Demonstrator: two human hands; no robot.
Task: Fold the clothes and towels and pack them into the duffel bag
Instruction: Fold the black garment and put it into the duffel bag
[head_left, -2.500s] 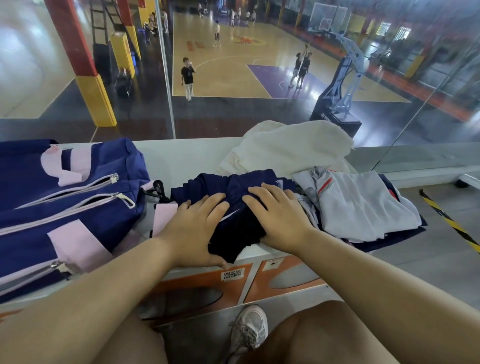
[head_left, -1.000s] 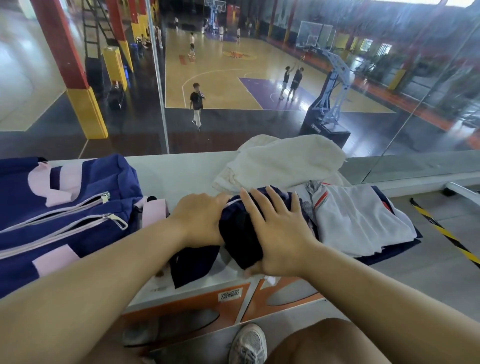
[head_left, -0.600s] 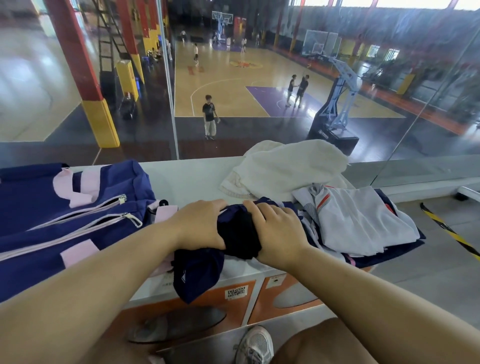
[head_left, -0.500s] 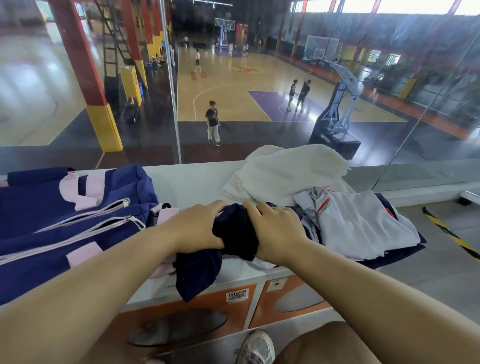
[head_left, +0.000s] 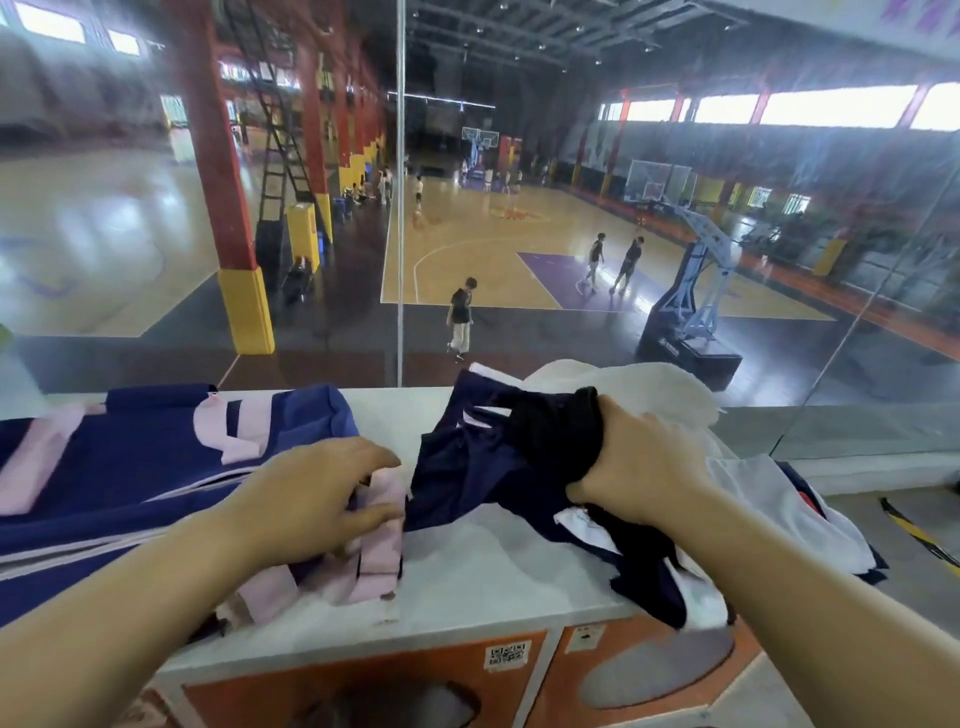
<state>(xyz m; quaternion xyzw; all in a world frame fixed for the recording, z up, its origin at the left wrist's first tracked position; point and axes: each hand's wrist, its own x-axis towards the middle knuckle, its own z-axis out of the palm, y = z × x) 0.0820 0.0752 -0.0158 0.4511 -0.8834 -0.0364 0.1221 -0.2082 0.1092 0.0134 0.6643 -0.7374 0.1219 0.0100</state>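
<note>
Duffel bag (head_left: 130, 467), navy with pink trim, lies along the left of the white surface (head_left: 483, 566); we take it as the landmark. Just right of it hangs the navy garment (head_left: 483, 467), bunched rather than flat. Beyond that, farther right, wait the cream towel (head_left: 654, 384) and the white shirt (head_left: 769, 499). Right hand (head_left: 639, 467): grip closed on the garment's dark waist end. Left hand (head_left: 322, 488): resting on the bag's pink strap (head_left: 382, 525), grip loosely curled, nothing clearly clamped. Our judgement: open the zip wide first, tidy the trailing cloth, then lay it in flat.
</note>
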